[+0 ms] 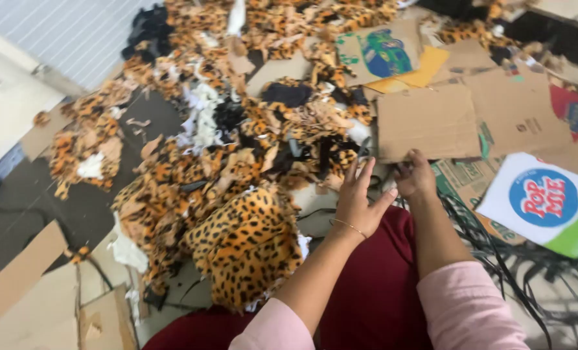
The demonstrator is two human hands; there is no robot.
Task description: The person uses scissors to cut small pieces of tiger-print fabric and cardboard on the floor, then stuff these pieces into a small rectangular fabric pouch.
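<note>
Left hand [359, 198] fingers spread wide, right hand [416, 178] curled pinching cardboard sheet [428, 122] edge

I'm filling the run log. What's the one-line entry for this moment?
left hand: open, fingers spread | right hand: at cardboard sheet edge, grip unclear | leopard-print fabric scraps: piled left

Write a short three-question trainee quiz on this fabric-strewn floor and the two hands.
1. True or false: the left hand is spread open with a thin bracelet at its wrist.
2. Which lies nearest the right hand? A) the plain cardboard sheet B) the black fabric scrap C) the round blue-and-white card
3. Fill in: the big bundle left of the left forearm is ____-print plush.

Key: 1 true; 2 A; 3 leopard.
</note>
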